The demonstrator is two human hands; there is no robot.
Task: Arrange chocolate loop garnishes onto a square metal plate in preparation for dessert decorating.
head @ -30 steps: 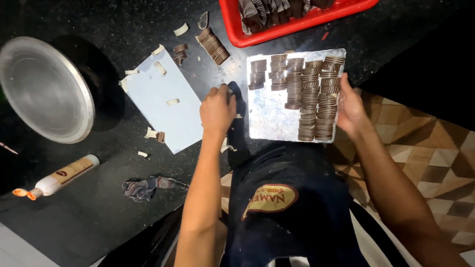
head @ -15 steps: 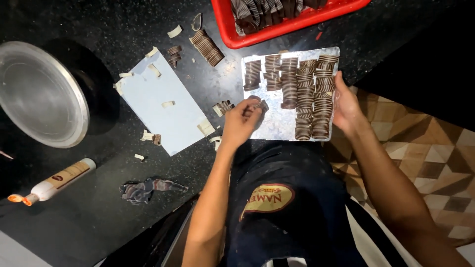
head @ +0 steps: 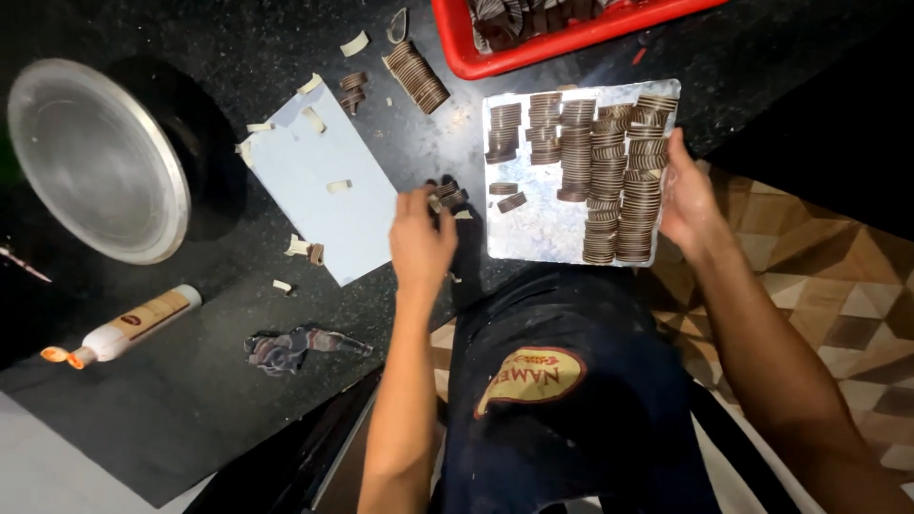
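Note:
A square metal tray [head: 547,228] lies at the front edge of the black counter, loaded with rows of stacked brown discs [head: 624,176]. My right hand [head: 687,202] grips the tray's right edge. My left hand [head: 421,238] is just left of the tray, fingers pinched around a few small brown pieces [head: 447,197] on the counter. Two loose brown pieces [head: 506,195] lie on the tray's bare left part.
A pale blue sheet [head: 324,186] with scraps lies left of my hand. A round metal pan [head: 95,157] sits far left, a glue bottle [head: 124,328] and a crumpled rag [head: 290,347] nearer me. A red crate [head: 562,33] of brown pieces stands behind the tray, a curved disc stack [head: 417,76] beside it.
My left hand went from the counter onto the tray's left part, then drew back left off the tray to the small pieces beside it. My right hand stayed on the tray's edge.

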